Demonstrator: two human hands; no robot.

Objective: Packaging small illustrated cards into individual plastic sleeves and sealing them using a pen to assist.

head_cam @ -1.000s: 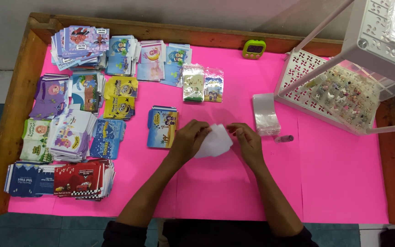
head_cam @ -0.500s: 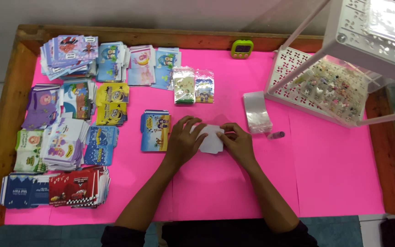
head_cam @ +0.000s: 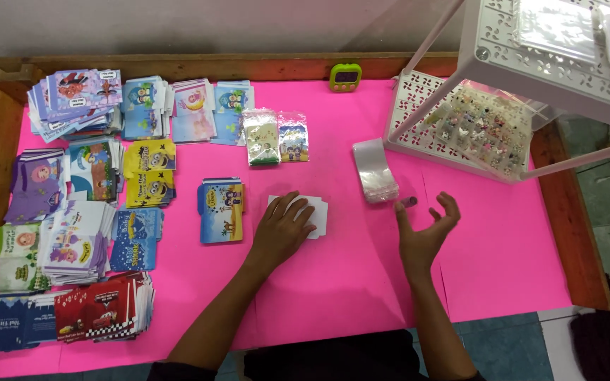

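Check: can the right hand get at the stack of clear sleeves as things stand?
Probably yes. The right hand is open and empty, just below the clear sleeve stack; only a small pink-tipped item lies between, on bare pink mat.

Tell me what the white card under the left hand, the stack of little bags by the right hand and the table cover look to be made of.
White card: probably thin card, matte and flat under the left hand.
Little bags: clear glossy plastic film, see-through with glare, near the right hand.
Table cover: likely matte pink paper sheets, with visible seams.
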